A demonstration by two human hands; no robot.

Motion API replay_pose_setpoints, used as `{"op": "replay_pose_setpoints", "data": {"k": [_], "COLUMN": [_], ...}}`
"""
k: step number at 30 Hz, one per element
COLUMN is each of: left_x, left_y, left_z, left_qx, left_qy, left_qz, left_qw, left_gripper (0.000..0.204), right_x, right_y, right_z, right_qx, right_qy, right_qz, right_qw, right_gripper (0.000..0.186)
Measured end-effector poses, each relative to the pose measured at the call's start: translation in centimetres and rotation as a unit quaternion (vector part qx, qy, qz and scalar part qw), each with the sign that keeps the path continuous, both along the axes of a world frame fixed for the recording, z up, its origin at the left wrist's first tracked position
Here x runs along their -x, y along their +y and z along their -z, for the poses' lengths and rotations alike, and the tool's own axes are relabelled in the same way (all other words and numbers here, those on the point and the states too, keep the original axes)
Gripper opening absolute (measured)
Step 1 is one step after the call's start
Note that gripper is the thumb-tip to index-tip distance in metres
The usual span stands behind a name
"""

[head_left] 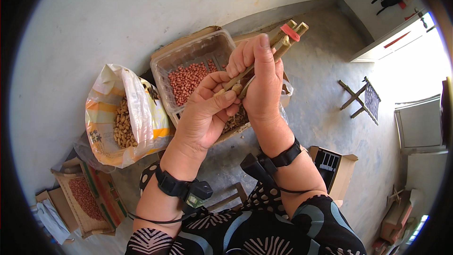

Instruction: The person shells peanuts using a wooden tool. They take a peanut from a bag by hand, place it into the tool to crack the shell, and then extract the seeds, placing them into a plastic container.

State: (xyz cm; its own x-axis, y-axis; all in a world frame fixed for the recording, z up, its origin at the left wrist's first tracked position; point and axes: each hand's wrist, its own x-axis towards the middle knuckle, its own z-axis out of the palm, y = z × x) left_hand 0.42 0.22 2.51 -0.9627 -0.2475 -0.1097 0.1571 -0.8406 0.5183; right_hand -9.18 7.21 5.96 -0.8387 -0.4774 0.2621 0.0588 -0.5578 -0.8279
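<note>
My right hand (265,87) is wrapped round a wooden stick tool (282,49), several sticks bound near the top with a red band (290,33). The tool slants from upper right down to my left hand (200,113). There, my left fingers and thumb pinch an unshelled peanut (237,88) at the tool's lower end. Just beyond my hands, a clear plastic tub (162,61) holds shelled red peanuts (185,82). Beneath my fingers, partly hidden, lie broken peanut shells (232,123) in a box. At left, a plastic bag (152,106) stands gaping with unshelled peanuts (123,130) inside.
At lower left, a cardboard box (106,193) holds more red peanuts (86,198). An opened carton with dark contents (327,165) sits on the floor to the right of my right forearm. Farther right stands a folding stool (365,99). A wall (113,19) runs behind the tub and bag.
</note>
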Motion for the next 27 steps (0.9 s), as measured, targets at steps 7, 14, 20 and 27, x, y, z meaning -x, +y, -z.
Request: {"op": "replay_pose_setpoints", "data": {"k": [7, 14, 20, 27], "left_x": [0.0, -0.6, -0.8, -0.9], "left_y": [0.0, -0.6, -1.0, -1.0], "left_z": [-0.4, -1.2, -1.5, -1.5], "left_qx": [0.038, 0.096, 0.131, 0.126], "left_qy": [-0.049, -0.075, -0.084, -0.101], "left_qz": [0.004, 0.032, 0.041, 0.035], "left_qw": [0.998, 0.992, 0.987, 0.986], "left_gripper": [0.032, 0.032, 0.031, 0.025], "right_x": [0.2, -0.1, -0.4, -0.9], "right_y": [0.0, 0.1, -0.1, -0.6], "right_z": [0.2, -0.1, -0.1, 0.3], "right_qx": [-0.011, -0.038, -0.071, -0.105], "right_qy": [0.000, 0.020, 0.044, 0.067], "right_qz": [0.011, 0.002, 0.011, 0.011], "right_qw": [1.000, 0.999, 0.996, 0.992], "right_gripper": [0.041, 0.042, 0.041, 0.039]}}
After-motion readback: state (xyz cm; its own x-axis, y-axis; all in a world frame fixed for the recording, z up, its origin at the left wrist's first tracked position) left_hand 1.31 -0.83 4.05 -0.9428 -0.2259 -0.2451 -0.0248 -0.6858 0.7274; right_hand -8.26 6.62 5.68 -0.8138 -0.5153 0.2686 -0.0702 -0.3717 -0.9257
